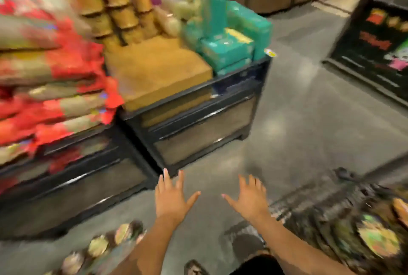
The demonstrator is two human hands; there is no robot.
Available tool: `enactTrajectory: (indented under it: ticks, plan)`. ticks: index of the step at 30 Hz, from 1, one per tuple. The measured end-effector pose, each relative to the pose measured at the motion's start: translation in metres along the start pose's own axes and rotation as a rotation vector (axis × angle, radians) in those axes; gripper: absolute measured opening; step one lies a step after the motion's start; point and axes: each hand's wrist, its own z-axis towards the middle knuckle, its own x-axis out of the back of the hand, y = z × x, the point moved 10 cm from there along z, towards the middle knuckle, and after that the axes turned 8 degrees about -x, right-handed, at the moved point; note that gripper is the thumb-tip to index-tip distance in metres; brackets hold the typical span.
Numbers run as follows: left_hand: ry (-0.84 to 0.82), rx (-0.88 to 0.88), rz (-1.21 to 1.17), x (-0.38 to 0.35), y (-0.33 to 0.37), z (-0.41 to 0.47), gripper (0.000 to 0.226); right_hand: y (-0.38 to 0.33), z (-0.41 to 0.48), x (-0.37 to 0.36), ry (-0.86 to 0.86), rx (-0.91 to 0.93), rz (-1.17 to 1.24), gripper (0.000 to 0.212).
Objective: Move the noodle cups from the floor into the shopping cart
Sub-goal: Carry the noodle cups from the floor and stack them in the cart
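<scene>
Whole shot is pretty smeared, but the hands are easy enough to read. The left hand (171,199) and right hand (250,199) sit in the lower middle, palms down, fingers spread and loose, gripping nothing, over the glossy grey floor (309,131). The cups (98,246) are at the bottom left on the floor: round shapes with shiny, crinkly-looking foil tops. The row runs diagonally from the bottom edge up toward the left forearm. The tops face up at the camera, so they look upright, though the blur hides their sides. The cart (326,206) is at the lower right, black wire mesh, with another round foil lid (378,238) showing inside, also facing up. Behind is a dark boxy stand (198,124) carrying teal boxes (227,51), with soft red bags (72,62) stacked at the left.
</scene>
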Motion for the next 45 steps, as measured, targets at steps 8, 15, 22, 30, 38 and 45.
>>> enactTrajectory:
  ticks: [8,15,22,30,38,45]
  plan:
    - [0.012,0.507,-0.171,-0.025,-0.208,-0.112,0.137,-0.203,-0.038,-0.060,-0.088,0.463,-0.326,0.093]
    - [0.068,0.857,-0.444,-0.067,-0.275,-0.198,0.098,-0.310,-0.056,-0.119,-0.168,0.748,-0.573,0.097]
    - [0.029,1.199,-0.507,-0.099,-0.313,-0.227,0.105,-0.408,-0.055,-0.169,-0.229,1.047,-0.778,0.093]
    - [0.129,1.468,-0.771,-0.132,-0.308,-0.176,0.105,-0.499,-0.005,-0.194,-0.184,1.303,-1.033,0.094]
    - [0.065,1.593,-0.942,-0.193,-0.272,-0.144,0.096,-0.514,0.012,-0.249,-0.209,1.440,-1.241,0.091]
    - [0.087,1.612,-0.976,-0.302,-0.297,-0.095,0.097,-0.527,0.041,-0.366,-0.190,1.498,-1.295,0.092]
